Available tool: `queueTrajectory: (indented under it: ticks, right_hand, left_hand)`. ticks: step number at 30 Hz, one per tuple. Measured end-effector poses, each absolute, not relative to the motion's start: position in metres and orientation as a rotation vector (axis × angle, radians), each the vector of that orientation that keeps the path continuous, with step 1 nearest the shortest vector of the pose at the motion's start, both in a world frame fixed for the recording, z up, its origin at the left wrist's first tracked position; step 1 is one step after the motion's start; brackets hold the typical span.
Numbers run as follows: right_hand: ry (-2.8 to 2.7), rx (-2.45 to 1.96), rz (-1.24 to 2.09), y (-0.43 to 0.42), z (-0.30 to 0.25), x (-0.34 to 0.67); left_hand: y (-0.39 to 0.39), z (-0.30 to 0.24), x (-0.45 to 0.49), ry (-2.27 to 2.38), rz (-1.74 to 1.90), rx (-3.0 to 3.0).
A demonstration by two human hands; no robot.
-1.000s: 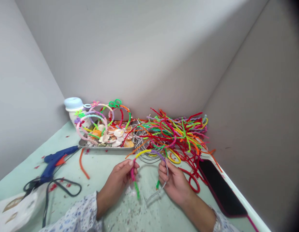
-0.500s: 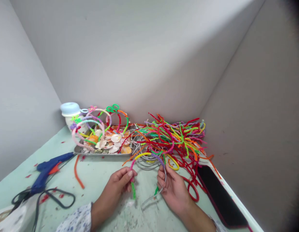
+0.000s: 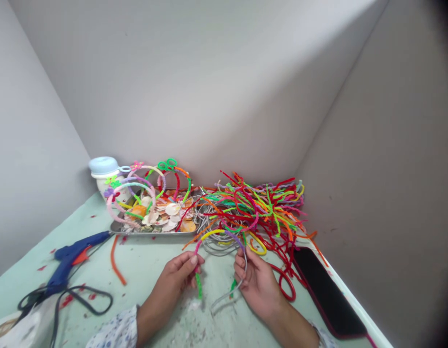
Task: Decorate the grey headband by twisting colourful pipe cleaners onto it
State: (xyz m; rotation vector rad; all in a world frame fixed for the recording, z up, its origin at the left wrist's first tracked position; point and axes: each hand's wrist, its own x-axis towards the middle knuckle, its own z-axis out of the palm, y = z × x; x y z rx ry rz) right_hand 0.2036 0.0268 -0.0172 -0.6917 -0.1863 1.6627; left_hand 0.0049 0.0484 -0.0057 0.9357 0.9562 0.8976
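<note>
Left-hand fingers (image 3: 189, 264) pinch the pink-and-green end of a pipe-cleaner-wrapped headband (image 3: 212, 233), while right-hand fingers (image 3: 240, 273) curl around its grey wire end, the band arching between them above a pale green tabletop (image 3: 151, 275). Beyond lie a tangled heap of pipe cleaners (image 3: 260, 212), a metal tray (image 3: 154, 231) of shells and a blue glue gun (image 3: 66, 263).
</note>
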Motion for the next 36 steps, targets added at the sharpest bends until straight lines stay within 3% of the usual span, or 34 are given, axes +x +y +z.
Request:
queueTrajectory:
  ticks: [36]
  right_hand:
    - [-0.164, -0.687, 1.619, 0.0233, -0.0167, 0.2018]
  left_hand:
    - [0.0498, -0.0025, 0.0060, 0.900, 0.960, 0.795]
